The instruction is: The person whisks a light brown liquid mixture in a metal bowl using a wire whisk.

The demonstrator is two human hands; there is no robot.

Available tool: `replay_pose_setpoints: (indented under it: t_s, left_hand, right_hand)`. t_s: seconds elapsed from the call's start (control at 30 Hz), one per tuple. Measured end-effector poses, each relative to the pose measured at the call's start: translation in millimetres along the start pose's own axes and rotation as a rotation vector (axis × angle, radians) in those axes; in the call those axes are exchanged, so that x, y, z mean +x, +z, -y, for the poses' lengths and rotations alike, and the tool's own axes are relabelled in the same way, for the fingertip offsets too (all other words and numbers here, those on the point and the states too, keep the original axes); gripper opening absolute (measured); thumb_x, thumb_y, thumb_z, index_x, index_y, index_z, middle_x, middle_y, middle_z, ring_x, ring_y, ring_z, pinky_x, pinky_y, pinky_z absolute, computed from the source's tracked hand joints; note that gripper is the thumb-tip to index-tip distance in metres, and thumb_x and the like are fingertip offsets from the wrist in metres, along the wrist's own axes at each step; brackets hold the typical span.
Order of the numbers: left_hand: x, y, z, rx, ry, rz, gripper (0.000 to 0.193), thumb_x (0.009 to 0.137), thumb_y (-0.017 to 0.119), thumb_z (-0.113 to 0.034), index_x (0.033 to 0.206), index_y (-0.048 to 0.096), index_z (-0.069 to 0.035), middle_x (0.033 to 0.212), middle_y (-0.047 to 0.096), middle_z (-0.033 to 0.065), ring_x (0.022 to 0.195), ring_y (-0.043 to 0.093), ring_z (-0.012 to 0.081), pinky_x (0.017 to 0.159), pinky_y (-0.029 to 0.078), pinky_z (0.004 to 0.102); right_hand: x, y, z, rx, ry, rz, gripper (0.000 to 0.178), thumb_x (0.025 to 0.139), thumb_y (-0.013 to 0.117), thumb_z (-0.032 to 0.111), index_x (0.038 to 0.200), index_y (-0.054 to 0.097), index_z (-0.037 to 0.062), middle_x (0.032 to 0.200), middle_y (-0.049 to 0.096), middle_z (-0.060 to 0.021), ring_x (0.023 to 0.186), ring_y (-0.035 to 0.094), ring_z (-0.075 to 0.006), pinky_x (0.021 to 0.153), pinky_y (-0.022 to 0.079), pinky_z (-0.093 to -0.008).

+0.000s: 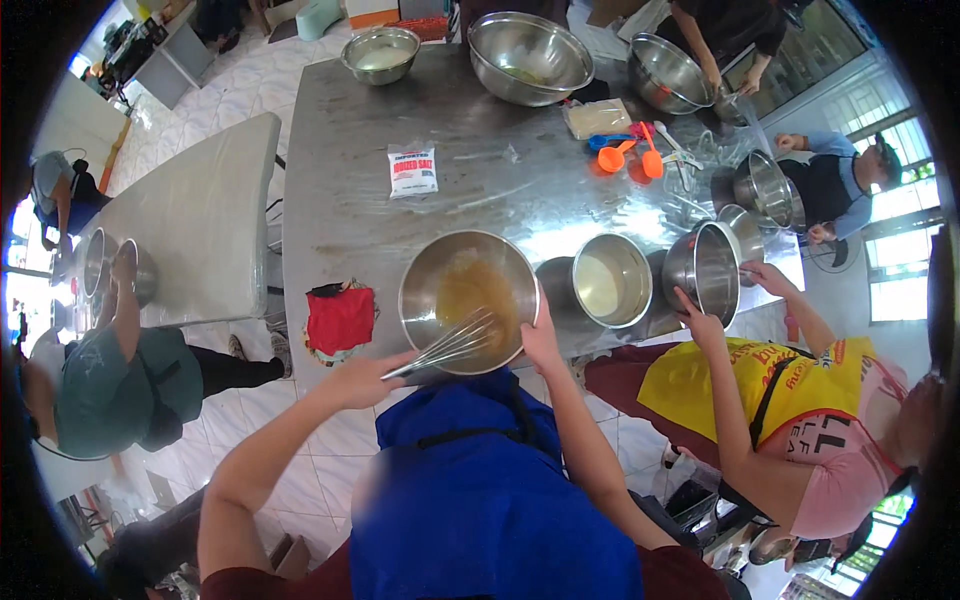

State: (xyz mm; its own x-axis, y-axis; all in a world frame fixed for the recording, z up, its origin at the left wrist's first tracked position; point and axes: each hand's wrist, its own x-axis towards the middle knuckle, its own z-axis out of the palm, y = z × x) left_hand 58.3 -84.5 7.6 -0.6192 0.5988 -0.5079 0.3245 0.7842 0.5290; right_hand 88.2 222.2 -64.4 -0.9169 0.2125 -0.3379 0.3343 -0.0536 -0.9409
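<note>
Beyond the bowl (424, 290), a metal table (340, 170) stands on tiles (328, 475).

Whisk handle (396, 374) largely concealed by left hand (362, 382). Blue apron (500, 510) blurred at left, cut off by lower edge. Steel bowls (146, 275) on side table (210, 220): contents indiscernible.

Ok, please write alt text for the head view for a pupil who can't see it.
The person's left hand holds a wire whisk in a brownish-yellow mixture inside a steel bowl, while the right hand grips its rim. On the metal table, a red cloth lies to the bowl's left and a pot of pale liquid stands to its right.
</note>
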Motion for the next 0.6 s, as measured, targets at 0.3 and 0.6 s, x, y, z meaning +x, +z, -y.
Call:
replay_pose_setpoints:
  t_s: [0.3,0.6]
  left_hand:
    - [7.2,-3.7,-19.1,0.017,-0.027,0.052,0.050,0.085,0.049,-0.032,0.133,0.040,-0.031,0.086,0.063,0.0214,0.080,0.062,0.0376,0.074,0.048,0.0463]
    - [7.8,-10.6,-44.9,0.080,-0.177,0.082,0.050,0.086,0.050,-0.032,0.135,0.038,-0.031,0.087,0.063,0.0207,0.082,0.061,0.0385,0.075,0.048,0.0465]
  right_hand:
    - [-6.9,-7.5,-4.1,-0.012,0.006,-0.026,0.079,0.066,0.034,-0.013,0.141,0.023,0.0066,0.138,0.033,-0.0137,0.130,0.029,-0.0240,0.106,0.022,-0.0328]
    - [0.2,-16.1,-17.7,-0.103,-0.100,-0.027,0.079,0.066,0.035,-0.014,0.141,0.022,0.0060,0.139,0.033,-0.0130,0.131,0.028,-0.0237,0.107,0.021,-0.0315]
